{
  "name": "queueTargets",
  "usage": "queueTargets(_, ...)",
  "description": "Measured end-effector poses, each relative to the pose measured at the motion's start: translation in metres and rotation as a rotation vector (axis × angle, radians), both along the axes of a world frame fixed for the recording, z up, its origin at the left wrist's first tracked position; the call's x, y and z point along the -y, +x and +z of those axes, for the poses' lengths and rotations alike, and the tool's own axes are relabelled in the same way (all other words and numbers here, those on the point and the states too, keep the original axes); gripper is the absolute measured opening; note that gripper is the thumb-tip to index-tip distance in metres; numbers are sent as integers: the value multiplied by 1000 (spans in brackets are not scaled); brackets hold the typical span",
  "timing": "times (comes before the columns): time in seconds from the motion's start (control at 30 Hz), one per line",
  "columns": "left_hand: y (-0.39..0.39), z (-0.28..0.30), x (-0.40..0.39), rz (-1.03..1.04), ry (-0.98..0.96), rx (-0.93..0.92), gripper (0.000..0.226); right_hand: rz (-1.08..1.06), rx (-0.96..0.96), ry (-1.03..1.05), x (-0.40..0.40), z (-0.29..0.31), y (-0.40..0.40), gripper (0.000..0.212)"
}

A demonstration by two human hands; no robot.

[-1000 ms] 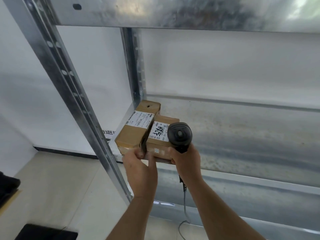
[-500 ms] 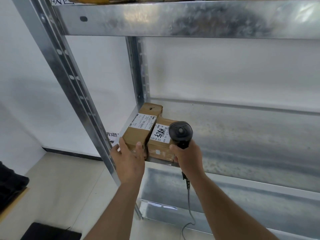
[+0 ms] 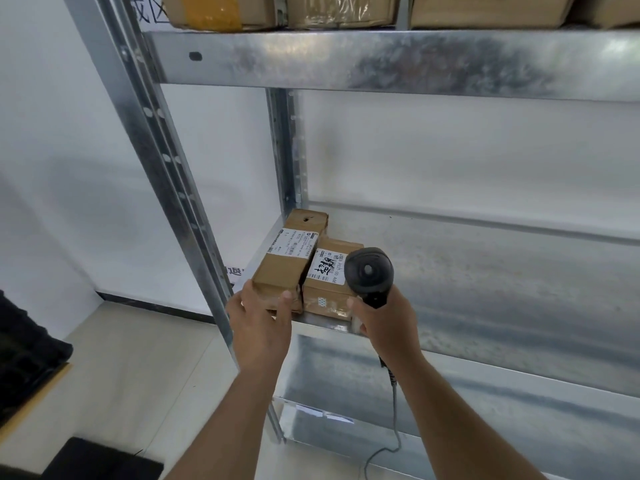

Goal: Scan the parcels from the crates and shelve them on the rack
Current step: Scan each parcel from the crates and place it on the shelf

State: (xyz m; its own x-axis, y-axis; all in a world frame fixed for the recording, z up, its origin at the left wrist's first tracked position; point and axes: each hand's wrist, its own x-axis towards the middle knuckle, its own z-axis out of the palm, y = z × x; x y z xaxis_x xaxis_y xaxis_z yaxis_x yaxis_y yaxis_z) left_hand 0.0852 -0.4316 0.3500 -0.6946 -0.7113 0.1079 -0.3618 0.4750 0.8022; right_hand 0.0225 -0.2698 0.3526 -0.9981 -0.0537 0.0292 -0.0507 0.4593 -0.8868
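Note:
Two brown cardboard parcels with white labels lie side by side at the left end of a galvanised rack shelf (image 3: 485,278). The longer parcel (image 3: 289,261) is on the left, the shorter parcel (image 3: 329,285) with handwritten black marks on its label on the right. My left hand (image 3: 259,318) has its fingers spread and touches the near end of the longer parcel. My right hand (image 3: 384,323) grips a black barcode scanner (image 3: 369,271) just in front of the shorter parcel, its cable (image 3: 391,427) hanging down.
Several cardboard boxes (image 3: 339,10) sit on the shelf above. A slanted steel upright (image 3: 166,174) runs just left of my left hand. A lower shelf (image 3: 450,420) lies below. Black crates (image 3: 24,355) stand at the far left on the tiled floor.
My left hand let go of the shorter parcel and shifted left to the longer parcel's near end. The shorter parcel now rests on the shelf. The camera tilted upward.

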Motion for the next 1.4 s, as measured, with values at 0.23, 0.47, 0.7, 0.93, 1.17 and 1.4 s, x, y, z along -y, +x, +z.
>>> queueTargets(0.23,70,-4,2,-4,-175,20,58,99,-8,-81,0,8,70,17)
queueTargets(0.47,130,16,44,100,-309,-27,64,291,25,-261,48,43,130,17)
queueTargets(0.7,202,49,106,236,-381,-69,65,508,-32,-293,113,82,192,16)
queueTargets(0.93,320,83,183,393,-373,-42,68,759,-70,-390,200,104,289,62)
queueTargets(1.17,445,104,260,503,-431,17,69,976,-72,-506,284,127,395,93)
queueTargets(1.4,522,128,317,545,-451,45,68,1074,-107,-520,354,125,446,91)
